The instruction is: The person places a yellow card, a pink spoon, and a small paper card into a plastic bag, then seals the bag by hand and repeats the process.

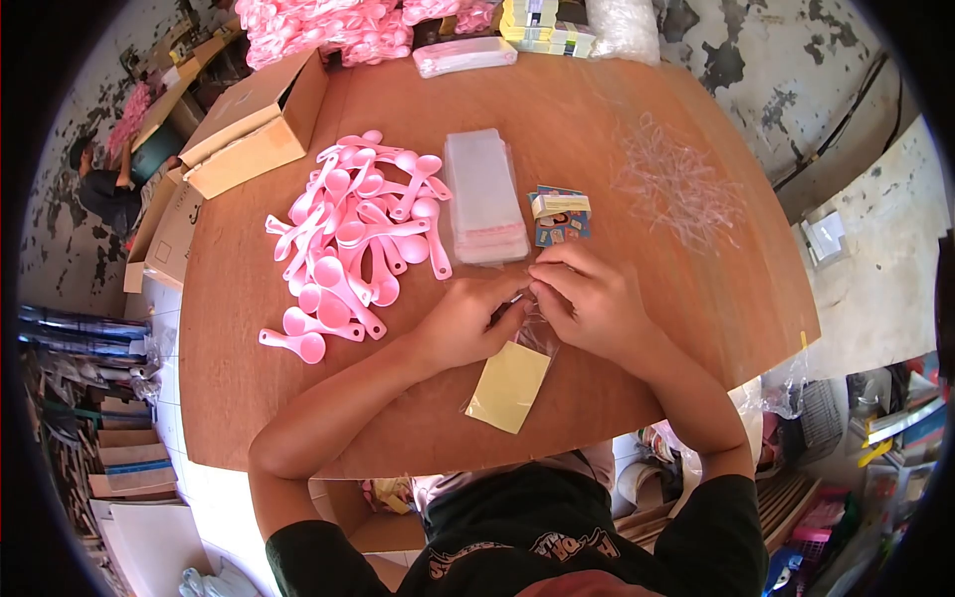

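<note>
A brown wooden table (298,398) stands on patchy grey concrete (741,50), brightly lit.

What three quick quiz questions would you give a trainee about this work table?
1. True or false: the pink spoons lie in a loose pile on the table.
2. The left hand and right hand pinch a clear bag. The card inside is: A blue, B yellow, C green.
3. What lies between the spoons and the small printed pack?
Key: 1 true; 2 B; 3 the stack of clear bags.
</note>
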